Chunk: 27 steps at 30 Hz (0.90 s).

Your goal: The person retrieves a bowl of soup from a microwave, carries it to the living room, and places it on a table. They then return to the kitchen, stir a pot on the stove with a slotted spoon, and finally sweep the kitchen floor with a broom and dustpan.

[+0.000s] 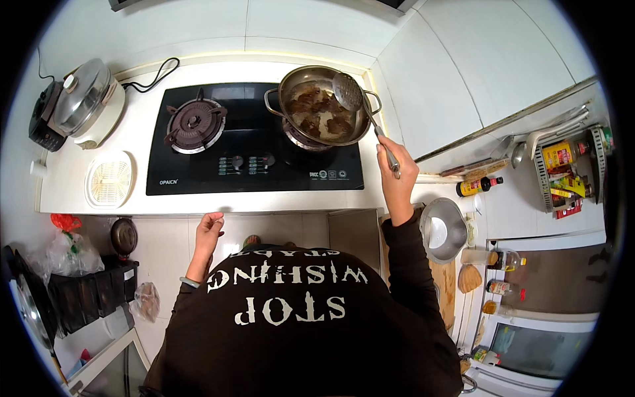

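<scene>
My right hand (401,171) grips the handle of a metal skimmer (348,92). The skimmer's perforated head rests inside a two-handled steel wok (317,138), near its right wall. Dark brown pieces of food (317,106) lie in shallow liquid in the wok; I cannot tell what they are. The wok sits over the right burner (302,141) of a black glass gas hob (208,181), mostly covering it. My left hand (208,233) is empty, its fingers loosely bent, by the counter's front edge below the hob.
A bare left burner (194,121), a white electric cooker with a steel lid (87,101) and a white plastic basket (109,178) are left. At right are a metal basin (446,238), a sauce bottle (478,186) and a wall rack (543,183) of seasonings.
</scene>
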{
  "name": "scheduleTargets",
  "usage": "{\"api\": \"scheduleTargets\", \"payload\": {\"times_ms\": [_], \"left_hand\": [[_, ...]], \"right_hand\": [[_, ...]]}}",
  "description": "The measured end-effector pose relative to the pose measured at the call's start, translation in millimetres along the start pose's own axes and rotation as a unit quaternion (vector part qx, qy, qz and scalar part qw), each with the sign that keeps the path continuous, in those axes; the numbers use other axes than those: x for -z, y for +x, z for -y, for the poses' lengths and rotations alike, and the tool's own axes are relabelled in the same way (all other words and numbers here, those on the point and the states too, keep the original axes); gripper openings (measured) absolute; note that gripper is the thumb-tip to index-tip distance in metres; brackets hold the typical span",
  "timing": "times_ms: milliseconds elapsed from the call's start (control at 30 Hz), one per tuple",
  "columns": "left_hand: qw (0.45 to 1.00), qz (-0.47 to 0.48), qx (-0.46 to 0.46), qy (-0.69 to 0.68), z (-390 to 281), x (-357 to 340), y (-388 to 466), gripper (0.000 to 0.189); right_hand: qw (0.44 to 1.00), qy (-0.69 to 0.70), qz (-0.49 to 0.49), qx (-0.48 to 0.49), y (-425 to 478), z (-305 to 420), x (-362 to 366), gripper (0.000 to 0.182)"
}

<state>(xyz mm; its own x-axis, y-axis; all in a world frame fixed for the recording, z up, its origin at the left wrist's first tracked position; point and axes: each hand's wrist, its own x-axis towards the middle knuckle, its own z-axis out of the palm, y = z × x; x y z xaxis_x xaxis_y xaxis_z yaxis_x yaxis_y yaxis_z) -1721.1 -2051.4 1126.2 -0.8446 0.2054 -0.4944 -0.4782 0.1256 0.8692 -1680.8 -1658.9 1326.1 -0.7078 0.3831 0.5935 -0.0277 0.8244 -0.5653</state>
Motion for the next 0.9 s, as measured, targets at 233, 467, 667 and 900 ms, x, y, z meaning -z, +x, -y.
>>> {"api": "scheduleTargets", "payload": {"times_ms": [233, 467, 667, 900], "left_hand": [[1.0, 0.026, -0.009, 0.008, -1.9, -1.7, 8.6, 0.017], [0.997, 0.064, -0.024, 0.029, -5.9, -0.6, 14.0, 0.019], [0.99, 0.12, -0.063, 0.033, -41.7, -13.8, 22.3, 0.016], [0.975, 0.22, -0.034, 0.019, -29.6, -19.9, 55.5, 0.034]], "right_hand": [[1.0, 0.013, -0.011, 0.001, -13.8, -7.9, -10.7, 0.014], [0.999, -0.017, -0.023, 0.039, -17.9, 8.8, 8.5, 0.015], [0.976, 0.123, -0.092, -0.157, -43.7, 3.0, 14.8, 0.014], [0.896, 0.081, -0.355, -0.255, -101.8, 10.6, 116.8, 0.023]]}}
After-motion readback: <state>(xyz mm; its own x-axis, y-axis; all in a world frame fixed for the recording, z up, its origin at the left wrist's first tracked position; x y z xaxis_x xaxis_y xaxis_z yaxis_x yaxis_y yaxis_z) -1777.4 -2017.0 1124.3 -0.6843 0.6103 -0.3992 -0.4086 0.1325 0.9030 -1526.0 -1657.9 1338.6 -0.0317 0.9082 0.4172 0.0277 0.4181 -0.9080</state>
